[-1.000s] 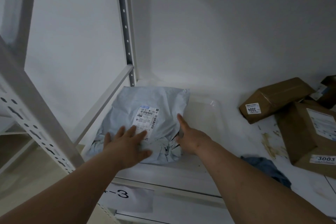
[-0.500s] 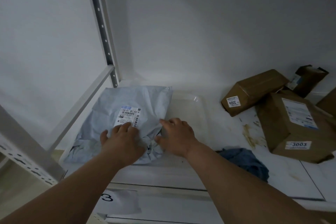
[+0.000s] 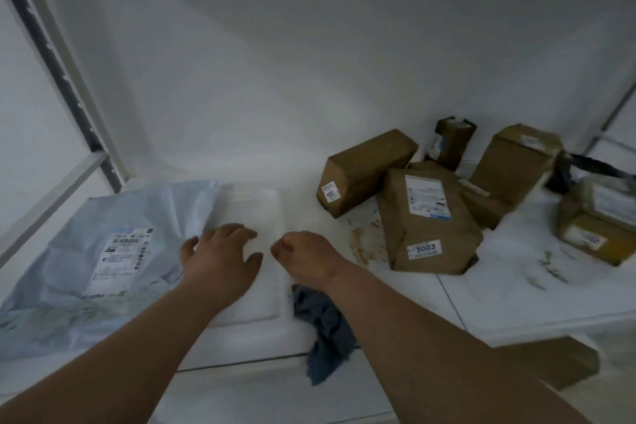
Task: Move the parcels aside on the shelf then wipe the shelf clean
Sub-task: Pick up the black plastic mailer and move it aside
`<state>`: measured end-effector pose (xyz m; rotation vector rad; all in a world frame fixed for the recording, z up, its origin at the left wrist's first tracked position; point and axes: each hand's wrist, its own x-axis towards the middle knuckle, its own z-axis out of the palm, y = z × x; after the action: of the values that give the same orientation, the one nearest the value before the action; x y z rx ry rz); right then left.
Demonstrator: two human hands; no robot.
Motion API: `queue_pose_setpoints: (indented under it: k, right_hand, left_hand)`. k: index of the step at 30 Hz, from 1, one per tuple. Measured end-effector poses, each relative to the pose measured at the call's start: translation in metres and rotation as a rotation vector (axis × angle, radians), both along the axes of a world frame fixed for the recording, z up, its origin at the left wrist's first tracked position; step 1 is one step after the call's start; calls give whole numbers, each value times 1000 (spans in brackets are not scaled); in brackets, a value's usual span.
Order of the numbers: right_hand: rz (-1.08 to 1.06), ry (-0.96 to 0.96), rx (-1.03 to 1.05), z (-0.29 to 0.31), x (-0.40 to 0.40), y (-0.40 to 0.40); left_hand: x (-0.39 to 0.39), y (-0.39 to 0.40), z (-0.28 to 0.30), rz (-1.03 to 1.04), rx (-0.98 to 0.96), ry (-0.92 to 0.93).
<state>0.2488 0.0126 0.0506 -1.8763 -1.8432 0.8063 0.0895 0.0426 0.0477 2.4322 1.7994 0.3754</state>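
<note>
A pale grey plastic mailer [image 3: 103, 251] with a white label lies at the left end of the white shelf [image 3: 516, 293]. Beside it sits a clear plastic tray [image 3: 256, 206]. My left hand [image 3: 220, 260] lies flat, fingers spread, on the tray next to the mailer's right edge. My right hand [image 3: 306, 260] hovers just right of the tray with fingers loosely curled, holding nothing. A crumpled blue cloth [image 3: 325, 327] lies at the shelf's front edge under my right wrist. Several brown parcels stand to the right, the nearest [image 3: 426, 217] labelled 3003.
Brown stains [image 3: 361, 244] mark the shelf between the tray and the 3003 parcel, and darker smears [image 3: 550, 268] lie further right. A long brown box [image 3: 364, 172] leans behind. A perforated upright post [image 3: 55, 55] and rail frame the left end.
Both hands have come off the grey mailer and shifted right to the clear tray. The view has swung right, bringing more brown parcels into sight.
</note>
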Motion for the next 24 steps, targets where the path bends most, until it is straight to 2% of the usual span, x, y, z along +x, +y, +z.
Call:
queue_pose_setpoints:
  k: [6,9,13,16,20,24]
  right_hand:
    - [-79,40,51,38,111,-62]
    - [-150,82,24,48,174,-92]
    - [-235,17,30,51,252,-133]
    - [-311,9,8,45,301,-156]
    - [-440,38,-30,32,354,-169]
    - [-588,129,75,28,398,-173]
  left_hand:
    - [123,-37,25,-78,41,-32]
    - [189,-59,39,-128,86,-145]
    - [269,-87,49,-196,53,-244]
    - [317,-101,50,-283,51,-67]
    - [373,-114,51,-435,19,81]
    - [428,-109,48,-460,24,-166]
